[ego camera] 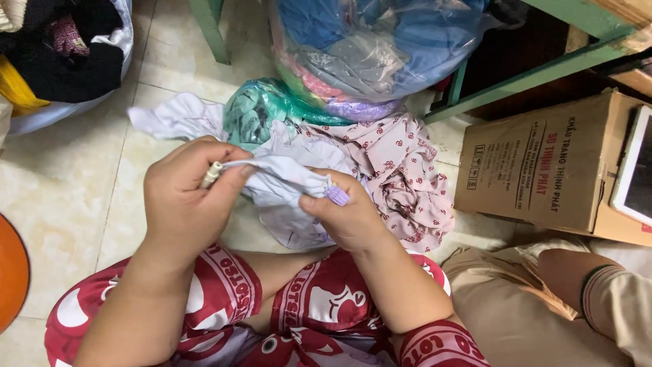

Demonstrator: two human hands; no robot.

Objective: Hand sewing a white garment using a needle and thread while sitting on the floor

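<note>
Your left hand [182, 204] is closed in a pinch on a small cream-coloured tool [211, 175], thumb and forefinger also catching the edge of the pale lilac garment [282, 178]. Your right hand [346, 216] is clamped on the same garment further along, fingers gathering a bunched fold with a small purple ribbed piece [337, 196] showing at the fingertips; can't tell if that's a clip or part of the cloth. The two hands sit near each other, cloth stretched taut btwn them, held above your lap over the tiled floor [68, 197].

Handling, as judged: garment is light, thin, soft, prob. slips and bunches easily; no stiffness to steady it, so tension comes only from your grip. Best hold is at the gathered hem/seam either side of the work point, close in, as you have it. Tool is slim and hard; a fingertip pinch suits it.

Surroundings: rest of the garment trails down onto a pink floral cloth [401, 180] and a teal bundle [261, 112]. Clear plastic bag of folded fabrics [367, 51] behind. Cardboard box [543, 166] to your right. Another person's knee and sleeved arm [611, 299] at lower right, not touching the work
</note>
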